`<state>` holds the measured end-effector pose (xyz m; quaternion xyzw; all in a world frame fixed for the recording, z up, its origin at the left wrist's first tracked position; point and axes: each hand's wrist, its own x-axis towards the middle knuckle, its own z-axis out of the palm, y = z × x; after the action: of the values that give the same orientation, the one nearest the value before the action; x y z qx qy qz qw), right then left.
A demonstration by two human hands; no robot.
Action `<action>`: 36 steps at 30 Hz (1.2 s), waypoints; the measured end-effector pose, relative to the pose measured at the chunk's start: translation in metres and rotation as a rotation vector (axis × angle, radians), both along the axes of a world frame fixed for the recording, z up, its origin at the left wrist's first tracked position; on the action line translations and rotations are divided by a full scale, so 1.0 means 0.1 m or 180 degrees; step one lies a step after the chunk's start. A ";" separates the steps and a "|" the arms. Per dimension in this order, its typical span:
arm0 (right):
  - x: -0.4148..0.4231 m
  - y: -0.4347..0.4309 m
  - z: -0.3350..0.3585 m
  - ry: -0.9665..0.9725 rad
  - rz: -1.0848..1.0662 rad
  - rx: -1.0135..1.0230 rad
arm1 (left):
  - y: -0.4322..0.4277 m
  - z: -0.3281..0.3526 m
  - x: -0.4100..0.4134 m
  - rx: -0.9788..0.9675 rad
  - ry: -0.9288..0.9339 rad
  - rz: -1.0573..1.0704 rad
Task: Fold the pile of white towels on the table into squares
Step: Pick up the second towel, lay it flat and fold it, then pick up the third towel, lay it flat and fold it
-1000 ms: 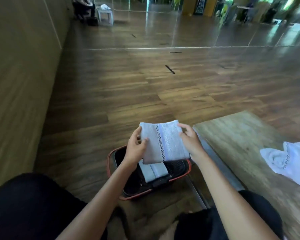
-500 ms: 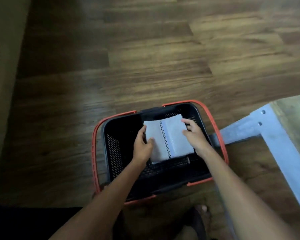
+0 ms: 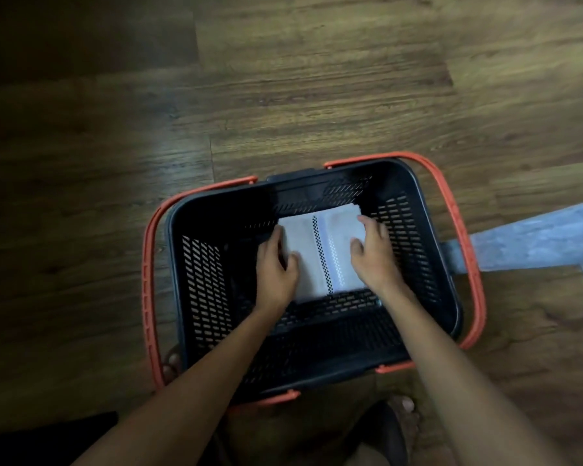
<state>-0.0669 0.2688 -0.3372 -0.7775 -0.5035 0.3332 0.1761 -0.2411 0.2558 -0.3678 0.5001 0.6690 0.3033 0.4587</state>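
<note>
The basket (image 3: 204,290) sits on a dark floor (image 3: 317,79) of wood-grain planks, which catches a dull patch of light just beyond the basket's far left corner. The basket is black mesh plastic, with orange handles (image 3: 147,274) folded down along its sides. Low inside it, toward the far wall, is the folded white towel (image 3: 323,253), its checkered stripe running from the near edge to the far one. The left hand (image 3: 275,274) grips the towel's left edge, thumb laid on top. The right hand (image 3: 374,260) holds the right edge with curled fingers. Right of the basket, a grey metal frame (image 3: 535,240) almost touches the handle. Toes (image 3: 172,363) show at the basket's near left corner, and a foot (image 3: 404,412) behind its near wall.
</note>
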 end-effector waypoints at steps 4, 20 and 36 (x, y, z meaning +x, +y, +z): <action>-0.12 -0.06 -0.02 -0.1583 0.1180 0.0246 | -0.02 0.00 -0.02 0.0769 0.1696 -0.1236; -0.12 -0.13 0.13 -0.1812 0.1606 -0.0409 | 0.15 0.29 -0.11 0.0214 0.2875 -0.2257; -0.06 -1.02 3.69 -0.1880 0.0158 0.0638 | -0.13 3.73 -0.19 0.2291 0.2654 -0.2115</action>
<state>-0.0727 0.1667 0.0320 -0.8069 -0.5821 0.0459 0.0898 -0.2599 0.2430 0.0057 0.8793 0.4569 0.1306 0.0331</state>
